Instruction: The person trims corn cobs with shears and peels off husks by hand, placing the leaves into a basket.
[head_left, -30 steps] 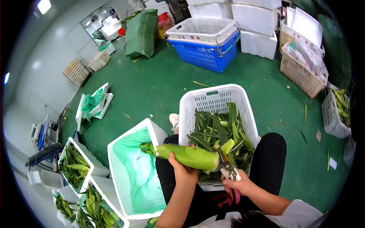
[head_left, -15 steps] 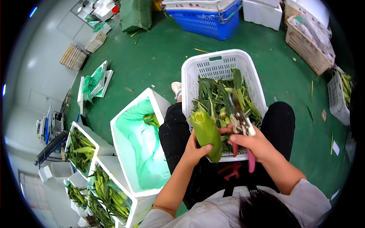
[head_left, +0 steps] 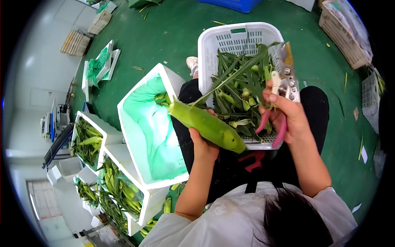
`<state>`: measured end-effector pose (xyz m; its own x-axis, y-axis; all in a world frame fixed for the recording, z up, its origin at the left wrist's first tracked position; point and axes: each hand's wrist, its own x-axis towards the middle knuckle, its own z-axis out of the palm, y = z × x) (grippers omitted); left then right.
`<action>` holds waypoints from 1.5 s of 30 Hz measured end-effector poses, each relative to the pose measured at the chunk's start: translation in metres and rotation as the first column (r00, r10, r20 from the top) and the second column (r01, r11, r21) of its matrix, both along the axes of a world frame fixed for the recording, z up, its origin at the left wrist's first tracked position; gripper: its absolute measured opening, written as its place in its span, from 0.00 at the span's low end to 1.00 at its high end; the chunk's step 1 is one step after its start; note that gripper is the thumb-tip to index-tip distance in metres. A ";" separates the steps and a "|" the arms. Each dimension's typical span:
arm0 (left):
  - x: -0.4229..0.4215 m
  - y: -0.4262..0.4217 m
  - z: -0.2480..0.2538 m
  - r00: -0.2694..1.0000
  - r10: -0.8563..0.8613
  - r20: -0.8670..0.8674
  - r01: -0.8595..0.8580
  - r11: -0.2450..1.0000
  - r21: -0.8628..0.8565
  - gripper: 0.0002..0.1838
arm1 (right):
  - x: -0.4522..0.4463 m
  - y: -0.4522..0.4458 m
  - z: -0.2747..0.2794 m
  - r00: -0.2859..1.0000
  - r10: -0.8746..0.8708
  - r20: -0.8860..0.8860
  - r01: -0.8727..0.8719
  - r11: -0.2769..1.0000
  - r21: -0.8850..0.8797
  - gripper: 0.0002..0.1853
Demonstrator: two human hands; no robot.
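The ear of corn (head_left: 210, 126) lies in your left hand (head_left: 204, 145), a smooth green husk around it, tilted so that its cut end points up and away to the left while its tapered end slants down toward the gap between your hands. Your left hand is curled around it at mid-length, with the thumb against the near side. A long leaf (head_left: 242, 68) stretches from near the cut end across to the right, passing beyond your right hand.

Your right hand (head_left: 290, 111) clasps the shears (head_left: 289, 78) near their pivot, thumb and fingers closed about the metal. Their blades point up and away from you, and their pink handles (head_left: 281, 131) hang apart below your fingers. The shears are well apart from the ear.

Just beyond and between your hands stands the white crate (head_left: 207, 51), heaped with leaves and husk pieces (head_left: 230, 96). Your knees, in black trousers (head_left: 314, 109), flank it. Left of your left hand sits a foam box (head_left: 175, 84) lined with a green sheet (head_left: 142, 136), with some corn (head_left: 162, 100) in its far corner. Farther left are more boxes (head_left: 131, 171) filled with leafy corn (head_left: 119, 191). Well beyond your hands, a blue crate (head_left: 232, 5) rests on the green floor (head_left: 164, 45).
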<state>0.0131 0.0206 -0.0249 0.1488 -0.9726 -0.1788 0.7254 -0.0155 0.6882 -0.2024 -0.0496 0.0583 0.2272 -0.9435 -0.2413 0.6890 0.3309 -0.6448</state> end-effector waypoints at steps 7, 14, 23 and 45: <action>-0.010 0.002 0.023 0.956 -0.240 0.168 0.221 0.968 0.121 0.44 | 0.035 -0.009 -0.010 0.602 -0.100 -0.793 -0.468 0.760 -0.451 0.24; 0.009 -0.011 0.021 0.993 0.062 -0.097 -0.022 0.928 0.371 0.35 | 0.012 -0.005 -0.012 0.673 -0.129 -0.728 -0.324 0.834 -0.447 0.17; 0.064 -0.050 0.022 0.869 0.239 -0.434 -0.226 0.971 0.082 0.28 | -0.129 0.018 -0.024 0.541 -0.432 -0.721 0.230 0.901 -0.367 0.24; -0.028 -0.030 0.023 0.969 0.123 0.215 -0.110 0.991 -0.071 0.34 | 0.058 -0.010 -0.023 0.754 -0.221 -0.619 -0.143 0.864 -0.483 0.17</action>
<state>-0.0146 -0.0097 -0.0021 0.2905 -0.9541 -0.0729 0.5518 0.1048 0.8274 -0.1442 -0.0593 0.0352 0.1516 -0.9745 0.1652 0.0587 -0.1580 -0.9857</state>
